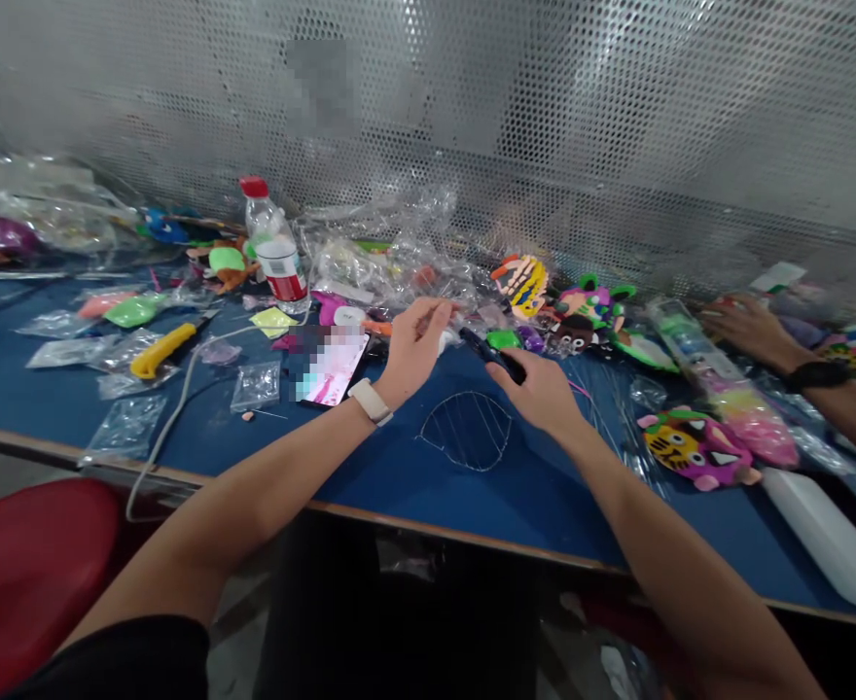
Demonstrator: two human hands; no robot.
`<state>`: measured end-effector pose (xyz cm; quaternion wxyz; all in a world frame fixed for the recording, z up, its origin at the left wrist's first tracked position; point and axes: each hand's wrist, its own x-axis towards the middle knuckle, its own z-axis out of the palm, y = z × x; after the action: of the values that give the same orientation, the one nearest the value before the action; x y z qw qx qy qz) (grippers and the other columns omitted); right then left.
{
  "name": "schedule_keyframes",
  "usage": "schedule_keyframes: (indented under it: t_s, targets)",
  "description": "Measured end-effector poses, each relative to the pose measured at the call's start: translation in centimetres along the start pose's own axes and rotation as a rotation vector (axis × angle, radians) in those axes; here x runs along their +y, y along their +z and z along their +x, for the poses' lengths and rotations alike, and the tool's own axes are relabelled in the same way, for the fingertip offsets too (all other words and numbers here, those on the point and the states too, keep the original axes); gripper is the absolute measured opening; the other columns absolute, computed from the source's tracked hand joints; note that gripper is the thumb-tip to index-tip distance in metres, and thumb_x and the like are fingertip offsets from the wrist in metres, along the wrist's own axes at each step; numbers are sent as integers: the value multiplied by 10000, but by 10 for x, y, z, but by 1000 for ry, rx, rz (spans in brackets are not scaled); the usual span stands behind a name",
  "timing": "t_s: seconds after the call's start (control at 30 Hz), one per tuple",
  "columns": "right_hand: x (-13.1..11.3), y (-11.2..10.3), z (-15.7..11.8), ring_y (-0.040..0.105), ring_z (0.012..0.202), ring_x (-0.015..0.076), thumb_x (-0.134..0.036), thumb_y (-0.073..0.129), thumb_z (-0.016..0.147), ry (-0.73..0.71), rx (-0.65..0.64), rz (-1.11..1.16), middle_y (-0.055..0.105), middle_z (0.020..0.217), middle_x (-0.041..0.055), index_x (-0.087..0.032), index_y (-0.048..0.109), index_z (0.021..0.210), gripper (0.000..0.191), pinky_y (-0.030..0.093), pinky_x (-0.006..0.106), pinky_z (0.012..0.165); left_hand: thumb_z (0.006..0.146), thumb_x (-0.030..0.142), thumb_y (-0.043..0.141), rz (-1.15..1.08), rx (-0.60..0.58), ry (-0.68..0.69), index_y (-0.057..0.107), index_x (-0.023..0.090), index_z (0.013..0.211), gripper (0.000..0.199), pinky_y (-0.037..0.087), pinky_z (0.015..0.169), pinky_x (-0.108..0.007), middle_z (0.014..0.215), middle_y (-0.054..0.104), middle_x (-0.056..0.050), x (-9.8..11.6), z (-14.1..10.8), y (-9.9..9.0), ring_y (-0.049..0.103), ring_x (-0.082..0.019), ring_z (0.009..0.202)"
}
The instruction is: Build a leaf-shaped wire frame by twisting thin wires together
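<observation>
My right hand (534, 384) is wrapped round a dark-handled tool (487, 352), which points up and to the left. My left hand (417, 345) is raised over the blue table, its fingers bent together near a small white thing; what they hold, if anything, is too small to make out. Between my forearms a leaf-shaped wire frame (468, 430) with thin cross wires lies flat on the table. A phone (337, 367) with a lit screen rests just left of my left wrist.
On the blue table (391, 486) are a red-capped bottle (278, 248), a yellow cutter (161, 352), a white cable (180, 403), clear bags and colourful clay figures (697, 449). Another person's hand (749, 331) reaches in at the right. A red stool (34, 574) stands lower left.
</observation>
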<state>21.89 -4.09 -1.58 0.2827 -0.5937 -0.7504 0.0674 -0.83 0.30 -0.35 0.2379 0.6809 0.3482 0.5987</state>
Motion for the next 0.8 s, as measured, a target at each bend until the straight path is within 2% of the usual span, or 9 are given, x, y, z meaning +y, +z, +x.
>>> schedule_keyframes:
  t_s: [0.1, 0.23, 0.37, 0.47, 0.6, 0.7, 0.77, 0.8]
  targets:
    - [19, 0, 8, 690, 1179, 394, -680, 498, 1017, 24, 81, -121, 744, 1314, 212, -147, 716, 1314, 648, 514, 475, 978, 1112, 345, 535, 41, -44, 18, 770, 220, 1072, 269, 578, 766, -339, 969, 742, -73, -6, 2, -4, 682, -170, 866]
    - [45, -2, 17, 624, 1247, 422, -704, 449, 1022, 28, 151, -311, 713, 1291, 251, -104, 671, 1345, 716, 478, 532, 1051, 1064, 261, 592, 173, -245, 80, 776, 210, 1033, 193, 575, 788, -350, 978, 748, -63, -13, -3, -1, 686, -181, 869]
    - [57, -1, 18, 602, 1252, 435, -661, 450, 1030, 69, 63, -487, 680, 1277, 279, -54, 644, 1340, 709, 441, 549, 1077, 1040, 214, 617, 356, -462, 160, 733, 179, 1121, 145, 554, 945, -404, 1064, 767, -74, -13, -11, 4, 695, -224, 1014]
    - [61, 1, 14, 590, 1249, 449, -639, 440, 1035, 84, 4, -561, 666, 1263, 300, -42, 636, 1318, 689, 420, 570, 1071, 1039, 216, 615, 420, -503, 146, 673, 172, 1145, 128, 536, 949, -400, 1014, 750, -63, -9, -14, 5, 678, -225, 1000]
    - [65, 3, 11, 563, 1279, 471, -624, 512, 1001, 141, 3, -557, 643, 1301, 305, -69, 623, 1323, 651, 382, 631, 1087, 1040, 211, 598, 454, -509, 129, 632, 184, 1045, 44, 515, 875, -365, 958, 706, -47, -6, -12, 2, 641, -206, 917]
    - [62, -1, 11, 532, 1316, 502, -558, 596, 956, 178, 36, -498, 622, 1337, 291, -105, 637, 1306, 574, 359, 707, 1090, 1043, 204, 589, 463, -538, 152, 627, 188, 1000, 60, 496, 863, -355, 944, 695, -38, -7, -11, 1, 619, -201, 902]
    - [52, -6, 11, 545, 1309, 488, -505, 631, 932, 117, 94, -368, 631, 1327, 262, -137, 665, 1266, 498, 379, 714, 1094, 1044, 203, 584, 451, -557, 169, 635, 191, 998, 69, 489, 861, -353, 944, 700, -38, -9, -12, 2, 618, -202, 908]
    - [44, -8, 11, 569, 1292, 459, -480, 647, 923, 41, 118, -257, 644, 1315, 237, -159, 682, 1239, 452, 409, 685, 1098, 1043, 203, 583, 446, -563, 176, 641, 192, 999, 74, 488, 858, -354, 942, 703, -39, -10, -13, 3, 619, -204, 909]
